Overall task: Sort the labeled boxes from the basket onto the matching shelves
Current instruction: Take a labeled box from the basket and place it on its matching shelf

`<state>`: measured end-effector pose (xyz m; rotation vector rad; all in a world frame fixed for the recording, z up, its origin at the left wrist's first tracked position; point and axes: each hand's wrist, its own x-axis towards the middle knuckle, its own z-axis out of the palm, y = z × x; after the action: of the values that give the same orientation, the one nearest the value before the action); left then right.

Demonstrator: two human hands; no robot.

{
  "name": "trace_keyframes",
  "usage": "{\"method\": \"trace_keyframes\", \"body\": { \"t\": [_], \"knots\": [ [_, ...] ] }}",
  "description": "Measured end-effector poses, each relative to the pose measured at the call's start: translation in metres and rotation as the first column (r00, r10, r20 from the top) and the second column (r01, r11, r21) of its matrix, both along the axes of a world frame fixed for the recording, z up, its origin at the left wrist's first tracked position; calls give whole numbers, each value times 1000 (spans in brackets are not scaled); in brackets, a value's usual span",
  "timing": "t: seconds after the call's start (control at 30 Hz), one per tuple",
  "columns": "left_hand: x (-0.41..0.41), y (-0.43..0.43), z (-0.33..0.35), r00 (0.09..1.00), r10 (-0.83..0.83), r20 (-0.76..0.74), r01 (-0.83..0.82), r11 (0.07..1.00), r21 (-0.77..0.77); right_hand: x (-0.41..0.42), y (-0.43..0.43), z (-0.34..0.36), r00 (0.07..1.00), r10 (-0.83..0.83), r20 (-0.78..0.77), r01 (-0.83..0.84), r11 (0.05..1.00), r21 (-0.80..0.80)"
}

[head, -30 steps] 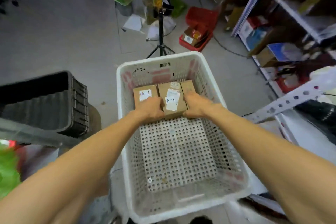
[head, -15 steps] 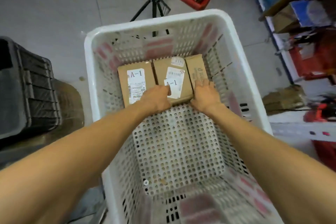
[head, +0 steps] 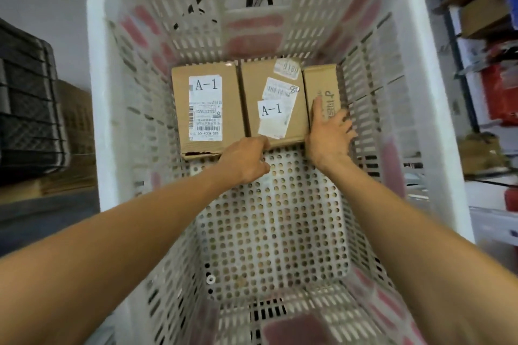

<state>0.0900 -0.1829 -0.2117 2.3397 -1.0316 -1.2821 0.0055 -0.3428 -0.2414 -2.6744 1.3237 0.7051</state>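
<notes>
Left hand (head: 246, 161) first: its fingers (head: 259, 145) are curled tight on the near edge of the mid box (head: 273, 101). The thumb side is up on the cardboard rim and the rest is tucked under where I can't see. So it's gripping that box right at its near left corner.

The right hand (head: 329, 138) is looser. Its fingers (head: 318, 105) are spread wide and mostly straight, one laid flat along the top of the thin box (head: 322, 82), the others fanned off its right side toward the basket wall. It's touching the box for sure, but I can't tell if there's a real grip.

Going out from the fingertips:
- **Mid box:** it sits right between the two hands, with an A-1 sticker just beyond the left thumb and a barcode label past that.
- **Thin box:** it stands on edge, pressed against the mid box, directly under the right fingers.
- **Left box (head: 207, 109):** it's just left of the left knuckles, touching the mid box, also marked A-1, with a torn near edge.

All three sit in a row against the far wall of the basket (head: 95, 98), on its holed floor. Both forearms reach in over the near part of that floor, and a small white ring (head: 210, 279) lies there, well behind the left wrist.

Outside the basket there's a black crate (head: 28, 109) way off left of the left hand. Shelves (head: 482, 22) with cartons and red stuff are way off right of the right hand.
</notes>
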Motion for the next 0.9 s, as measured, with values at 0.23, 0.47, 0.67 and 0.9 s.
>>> {"method": "trace_keyframes", "body": {
  "t": [0.23,0.47,0.67,0.9],
  "knots": [
    [5,-8,41,1000,2,25,-1,999,-48,-22,2,65,993,60,101,-57,998,-40],
    [28,-7,136,993,28,118,-9,988,-157,-27,3,194,701,-279,656,27,930,367],
    [43,27,249,958,139,249,-61,953,-297,-45,20,280,490,-466,737,-24,838,546],
    [-10,71,370,889,183,421,-27,936,-350,-103,49,374,427,-465,775,-205,785,584]
  ]
}}
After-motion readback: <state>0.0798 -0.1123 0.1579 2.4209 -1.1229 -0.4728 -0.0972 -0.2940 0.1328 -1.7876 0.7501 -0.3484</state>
